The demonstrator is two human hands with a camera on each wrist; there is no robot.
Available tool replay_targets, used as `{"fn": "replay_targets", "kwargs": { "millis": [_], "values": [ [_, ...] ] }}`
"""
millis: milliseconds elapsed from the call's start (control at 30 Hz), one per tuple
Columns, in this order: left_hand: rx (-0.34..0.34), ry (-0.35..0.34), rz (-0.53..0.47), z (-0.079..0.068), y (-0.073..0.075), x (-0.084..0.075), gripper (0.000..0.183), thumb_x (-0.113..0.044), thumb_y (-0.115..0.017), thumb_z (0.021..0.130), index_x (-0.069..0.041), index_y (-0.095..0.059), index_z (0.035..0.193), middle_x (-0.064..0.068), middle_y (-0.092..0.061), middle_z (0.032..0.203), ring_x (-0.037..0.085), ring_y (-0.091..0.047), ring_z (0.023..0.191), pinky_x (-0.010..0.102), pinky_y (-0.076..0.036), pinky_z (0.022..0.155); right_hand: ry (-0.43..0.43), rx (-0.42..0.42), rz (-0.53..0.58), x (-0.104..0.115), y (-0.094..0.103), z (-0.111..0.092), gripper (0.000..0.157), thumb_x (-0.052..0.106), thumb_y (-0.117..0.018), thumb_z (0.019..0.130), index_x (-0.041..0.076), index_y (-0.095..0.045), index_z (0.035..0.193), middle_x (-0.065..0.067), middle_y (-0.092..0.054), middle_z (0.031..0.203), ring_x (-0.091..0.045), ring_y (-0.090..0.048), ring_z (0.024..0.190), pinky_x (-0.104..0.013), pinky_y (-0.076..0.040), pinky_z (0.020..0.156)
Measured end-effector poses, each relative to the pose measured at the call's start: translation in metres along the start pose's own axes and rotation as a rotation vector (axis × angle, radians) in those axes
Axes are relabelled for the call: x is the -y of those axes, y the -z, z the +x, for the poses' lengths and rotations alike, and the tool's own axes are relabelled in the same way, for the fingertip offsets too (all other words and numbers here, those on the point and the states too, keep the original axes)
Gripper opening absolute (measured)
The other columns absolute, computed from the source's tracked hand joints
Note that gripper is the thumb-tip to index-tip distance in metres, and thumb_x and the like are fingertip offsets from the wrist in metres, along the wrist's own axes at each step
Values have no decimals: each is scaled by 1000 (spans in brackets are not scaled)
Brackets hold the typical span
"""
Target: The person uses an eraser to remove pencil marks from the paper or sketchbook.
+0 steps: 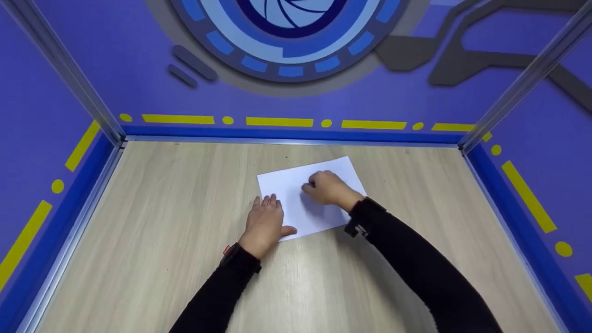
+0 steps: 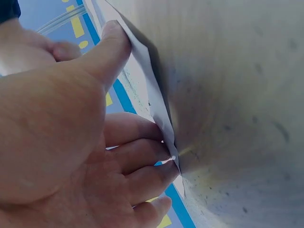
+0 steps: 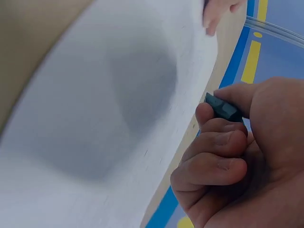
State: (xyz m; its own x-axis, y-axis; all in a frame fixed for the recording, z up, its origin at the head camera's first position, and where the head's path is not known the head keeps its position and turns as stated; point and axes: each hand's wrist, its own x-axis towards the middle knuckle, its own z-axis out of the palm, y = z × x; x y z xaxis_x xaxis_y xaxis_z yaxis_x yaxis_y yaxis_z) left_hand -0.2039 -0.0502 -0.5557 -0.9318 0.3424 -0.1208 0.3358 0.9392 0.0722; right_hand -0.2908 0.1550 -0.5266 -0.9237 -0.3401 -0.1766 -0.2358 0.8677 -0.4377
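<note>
A white sheet of paper (image 1: 284, 185) lies at a slant on the wooden table. My left hand (image 1: 264, 224) rests on its left edge, fingers extended and thumb spread onto the near corner. In the left wrist view the paper's edge (image 2: 156, 97) lifts slightly off the table beneath that hand. My right hand (image 1: 329, 188) is over the right half of the sheet. Between thumb and index finger it pinches a small dark green, faceted piece (image 3: 223, 108) with a pointed end; its exact kind cannot be told. The other fingers are curled into the palm.
The table (image 1: 185, 222) has a pale wood grain. Blue-purple panels with yellow markings form a back wall (image 1: 277, 104) and two side walls, joined by metal corner posts (image 1: 513, 78). Small dark specks dot the tabletop in the left wrist view.
</note>
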Motion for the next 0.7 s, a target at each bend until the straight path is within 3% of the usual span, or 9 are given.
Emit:
{"fn": "replay_targets", "kwargs": {
  "millis": [133,233,267,367,400,600,667,700],
  "values": [
    [0,4,-4,1,-3,-1,103,-72,-76,92,7,-58,155,25,-57,164,37,-54,156,54,-37,134,5,36,15,23,-20,19,39,31,-63,109,12,-67,76,-1,-59,72,-21,-55,73,-37,-49,75],
    [-16,4,-56,0,-4,-3,102,-69,-79,91,10,-59,152,27,-57,163,39,-54,156,55,-37,133,12,69,39,37,-33,28,39,32,-63,107,11,-71,76,-3,-64,75,-24,-59,76,-41,-53,78],
    [-23,3,-72,1,-5,-3,101,-67,-80,90,11,-60,151,27,-57,163,39,-54,156,55,-37,133,30,65,37,30,-44,38,41,34,-62,107,12,-69,73,-2,-64,75,-23,-59,76,-40,-53,78],
    [-34,-1,-93,1,-4,-3,102,-66,-81,90,12,-59,151,28,-57,163,39,-54,156,55,-37,133,39,86,36,31,-48,44,41,33,-61,106,13,-68,71,-3,-65,74,-25,-60,78,-42,-54,79],
    [-27,0,-86,2,-4,-3,102,-67,-80,91,12,-58,152,28,-56,164,39,-53,157,55,-37,134,60,74,40,23,-53,48,43,37,-61,107,14,-71,72,-2,-67,76,-23,-61,79,-40,-54,79],
    [36,17,-5,2,1,-1,102,-71,-73,94,6,-55,158,26,-53,167,37,-50,160,52,-34,136,36,30,12,17,-38,39,37,32,-64,106,5,-79,85,-11,-76,89,-30,-65,92,-48,-57,92],
    [48,22,0,1,2,1,102,-72,-72,95,6,-54,158,26,-52,168,38,-50,160,53,-33,136,17,11,10,17,-32,34,32,25,-66,103,5,-75,82,-12,-72,86,-31,-62,89,-49,-55,90],
    [52,23,3,0,3,2,102,-72,-72,95,6,-54,158,27,-52,168,38,-50,160,53,-33,136,37,-15,22,4,-39,39,32,28,-66,102,8,-73,78,-8,-69,82,-27,-61,86,-45,-54,86]
  ]
}}
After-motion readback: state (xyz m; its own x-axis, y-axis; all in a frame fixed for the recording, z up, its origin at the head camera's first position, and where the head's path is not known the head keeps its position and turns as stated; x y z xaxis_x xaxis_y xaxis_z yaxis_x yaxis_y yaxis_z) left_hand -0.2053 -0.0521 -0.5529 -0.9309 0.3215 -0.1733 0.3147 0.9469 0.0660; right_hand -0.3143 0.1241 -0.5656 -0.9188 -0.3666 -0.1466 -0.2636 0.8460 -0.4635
